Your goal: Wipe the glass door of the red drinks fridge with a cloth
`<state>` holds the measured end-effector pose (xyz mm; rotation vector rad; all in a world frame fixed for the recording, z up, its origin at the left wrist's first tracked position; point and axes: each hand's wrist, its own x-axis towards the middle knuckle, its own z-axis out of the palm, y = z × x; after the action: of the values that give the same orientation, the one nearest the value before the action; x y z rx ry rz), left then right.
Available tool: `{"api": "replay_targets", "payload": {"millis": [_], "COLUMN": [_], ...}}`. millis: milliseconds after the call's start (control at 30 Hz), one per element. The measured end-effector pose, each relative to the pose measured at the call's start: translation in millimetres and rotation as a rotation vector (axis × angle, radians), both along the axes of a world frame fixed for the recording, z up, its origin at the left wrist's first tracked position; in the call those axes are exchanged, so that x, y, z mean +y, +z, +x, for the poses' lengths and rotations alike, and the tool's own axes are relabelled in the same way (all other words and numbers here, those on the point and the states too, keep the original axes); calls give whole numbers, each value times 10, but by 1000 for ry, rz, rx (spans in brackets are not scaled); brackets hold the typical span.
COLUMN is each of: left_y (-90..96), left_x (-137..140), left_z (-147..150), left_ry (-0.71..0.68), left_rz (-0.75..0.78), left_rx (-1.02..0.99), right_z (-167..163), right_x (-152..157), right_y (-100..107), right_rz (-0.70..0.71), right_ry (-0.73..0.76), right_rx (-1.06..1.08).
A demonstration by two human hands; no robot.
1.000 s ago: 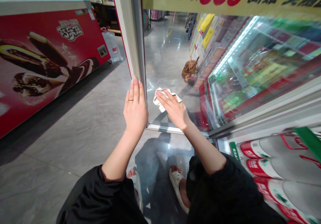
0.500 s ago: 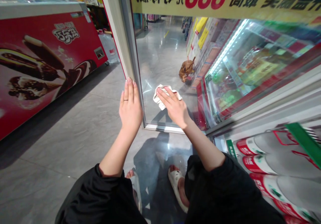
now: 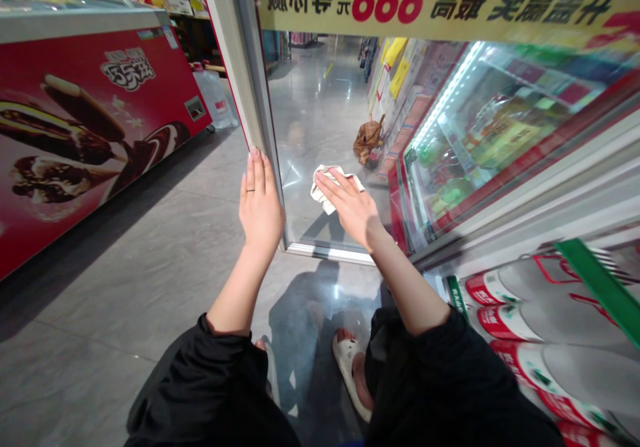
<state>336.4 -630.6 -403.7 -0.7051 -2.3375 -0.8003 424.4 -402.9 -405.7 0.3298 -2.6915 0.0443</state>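
Left hand [image 3: 261,197] flat, fingers straight and close together, fingertips at the edge of the door frame [image 3: 245,80]. Right hand [image 3: 354,210] also flat, fingers extended over a crumpled white cloth [image 3: 318,192]; cloth lies under those fingers, its edges sticking out around them, to the right of the left hand. Cloth looks to be against the glass door [image 3: 300,127], though contact is hard to confirm from this angle. Red freezer [image 3: 165,93] left of the left hand, bottles [image 3: 565,360] right of and nearer than the right hand, yellow banner [image 3: 450,27] beyond both.
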Motion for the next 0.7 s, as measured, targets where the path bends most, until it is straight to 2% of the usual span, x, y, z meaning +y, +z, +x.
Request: {"api": "replay_targets", "payload": {"millis": [133,267,367,467,567,700], "left_y": [72,104,82,76,117,165], "left_x": [42,43,34,44,72,89], "left_z": [-8,-43,-84,-92,-59,-42], "left_ry": [18,35,12,-4,30,61], "left_rz": [-29,-65,-38,-5,-63,-126], "left_rx": [-22,-40,-35,-27,-62,-88], "right_z": [-85,-49,-1,-1,-38,-18], "right_x": [-55,135,309,347,290,332], "right_y": [-36,-87,-73,-21,10,-16], "right_rz": [12,22,-14,-23,0,73], "right_ry": [20,40,32,10,-10,11], "right_rx": [-45,-137,-98,-13,-19,-132]}}
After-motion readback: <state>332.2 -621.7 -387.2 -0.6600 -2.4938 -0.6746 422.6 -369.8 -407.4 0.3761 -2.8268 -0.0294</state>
